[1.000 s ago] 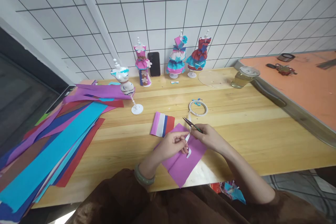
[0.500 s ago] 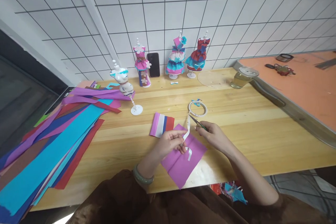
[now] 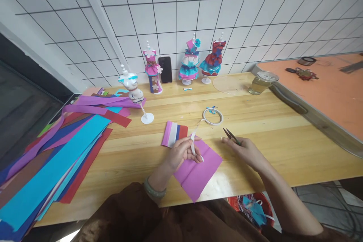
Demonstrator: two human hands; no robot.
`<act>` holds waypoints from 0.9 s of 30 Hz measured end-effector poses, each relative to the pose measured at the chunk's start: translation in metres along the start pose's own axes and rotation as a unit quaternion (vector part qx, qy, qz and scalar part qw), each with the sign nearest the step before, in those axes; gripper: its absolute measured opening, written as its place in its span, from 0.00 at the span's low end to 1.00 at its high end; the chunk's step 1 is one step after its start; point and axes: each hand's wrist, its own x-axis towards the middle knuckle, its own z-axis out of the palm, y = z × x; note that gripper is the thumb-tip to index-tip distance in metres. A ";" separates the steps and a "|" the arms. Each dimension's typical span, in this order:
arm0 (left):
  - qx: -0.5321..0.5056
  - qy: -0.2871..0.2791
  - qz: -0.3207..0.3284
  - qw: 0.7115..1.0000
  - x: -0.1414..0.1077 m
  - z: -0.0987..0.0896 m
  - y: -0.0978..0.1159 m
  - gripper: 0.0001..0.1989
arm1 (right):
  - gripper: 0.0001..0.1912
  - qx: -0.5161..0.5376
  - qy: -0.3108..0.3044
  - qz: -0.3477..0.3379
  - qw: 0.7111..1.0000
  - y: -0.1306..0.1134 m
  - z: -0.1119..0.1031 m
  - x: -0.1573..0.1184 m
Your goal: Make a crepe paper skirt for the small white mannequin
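Observation:
My left hand (image 3: pixel 184 153) pinches a white strip of tape (image 3: pixel 193 143), its loose end hanging by the curled fingers. A thin, pale stretch runs from the strip's top toward a roll of tape (image 3: pixel 213 123) lying flat; I cannot tell whether the two are still joined. Beneath the left hand lies a folded purple crepe paper sheet (image 3: pixel 202 176). In my right hand (image 3: pixel 248 151) are small dark scissors (image 3: pixel 231 135), blades a little apart and pointing up-left, away from the tape. Beside the left hand rests a striped pink, white, blue and red piece (image 3: pixel 174 132).
Coloured paper strips (image 3: pixel 62 159) pile up at left. A mannequin (image 3: pixel 136 94) wrapped in white stands near them. Dressed mannequins (image 3: pixel 189 60) and a phone (image 3: pixel 165 70) line the tiled wall. A lidded glass cup (image 3: pixel 262 83) is at right. A red bin (image 3: pixel 265 206) shows below the edge.
My right hand has drawn the scissors back from the tape roll, toward the right and down. My left hand has shifted the strip slightly left, and its top now leans away from the roll.

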 end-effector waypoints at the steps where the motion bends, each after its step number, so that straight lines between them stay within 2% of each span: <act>1: 0.004 0.000 -0.001 1.000 0.000 0.000 0.000 0.21 | 0.21 0.018 -0.013 -0.002 1.000 -0.004 0.003 -0.004; 7: 0.004 -0.017 -0.019 1.000 0.001 -0.002 -0.004 0.26 | 0.16 0.157 -0.130 -0.098 0.974 -0.039 0.034 -0.021; 10: 0.002 -0.029 -0.028 0.999 0.002 -0.002 -0.006 0.24 | 0.14 0.171 -0.153 -0.129 0.965 -0.051 0.048 -0.023; 14: 0.008 -0.044 -0.048 0.998 0.001 -0.002 -0.007 0.23 | 0.14 0.157 -0.137 -0.121 0.971 -0.052 0.063 -0.020; 18: 0.009 -0.076 -0.067 0.995 0.001 -0.001 -0.007 0.24 | 0.16 0.190 -0.131 -0.071 0.970 -0.046 0.070 -0.017; 21: 0.035 -0.048 -0.045 0.997 -0.001 0.002 -0.005 0.22 | 0.17 0.224 -0.139 -0.057 0.963 -0.042 0.069 -0.015; 23: 0.071 -0.027 -0.018 0.997 -0.002 0.005 -0.003 0.21 | 0.15 0.214 -0.122 -0.066 0.967 -0.041 0.067 -0.015; 27: 0.128 -0.041 0.006 0.991 -0.002 0.007 -0.002 0.16 | 0.13 0.172 -0.095 -0.065 0.978 -0.042 0.066 -0.017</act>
